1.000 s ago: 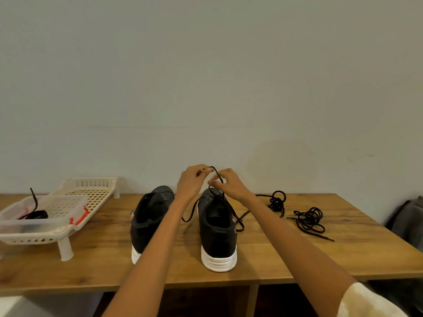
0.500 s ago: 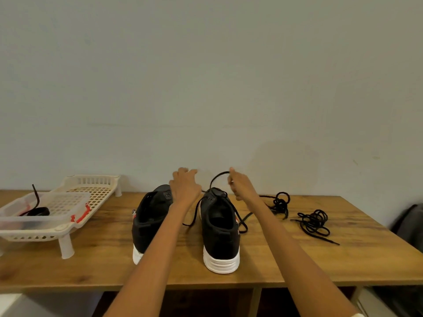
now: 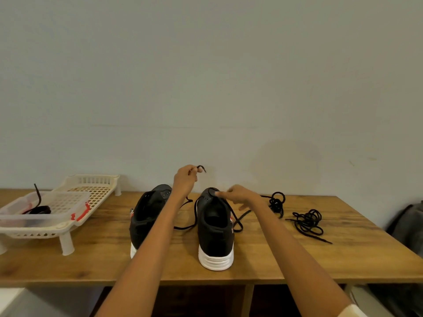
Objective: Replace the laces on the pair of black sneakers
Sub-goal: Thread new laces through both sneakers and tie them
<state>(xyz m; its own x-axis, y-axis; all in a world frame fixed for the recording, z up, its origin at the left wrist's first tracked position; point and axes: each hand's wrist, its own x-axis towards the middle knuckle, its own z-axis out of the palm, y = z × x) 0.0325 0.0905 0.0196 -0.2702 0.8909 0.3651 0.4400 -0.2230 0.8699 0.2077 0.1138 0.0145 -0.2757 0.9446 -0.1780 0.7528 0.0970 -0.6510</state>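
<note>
Two black sneakers with white soles stand heel-first toward me on the wooden table (image 3: pixel 91 259): the left sneaker (image 3: pixel 148 216) and the right sneaker (image 3: pixel 215 227). My left hand (image 3: pixel 185 179) is raised above and between them, pinching the end of a black lace (image 3: pixel 201 168). That lace hangs down to the right sneaker, with loose loops trailing on both its sides. My right hand (image 3: pixel 238 195) touches the tongue top of the right sneaker with loosely spread fingers. Two loose black lace bundles lie to the right, one (image 3: pixel 277 202) near the wall and another (image 3: pixel 307 221) closer.
At the left stands a cream plastic rack (image 3: pixel 91 191) on legs holding a clear box (image 3: pixel 45 211) with a dark lace inside. A grey bag (image 3: pixel 409 225) sits off the table's right end. The wall is close behind the shoes.
My left hand has risen and now pinches the lace end. My right hand let go of the lace and dropped onto the right sneaker's tongue.
</note>
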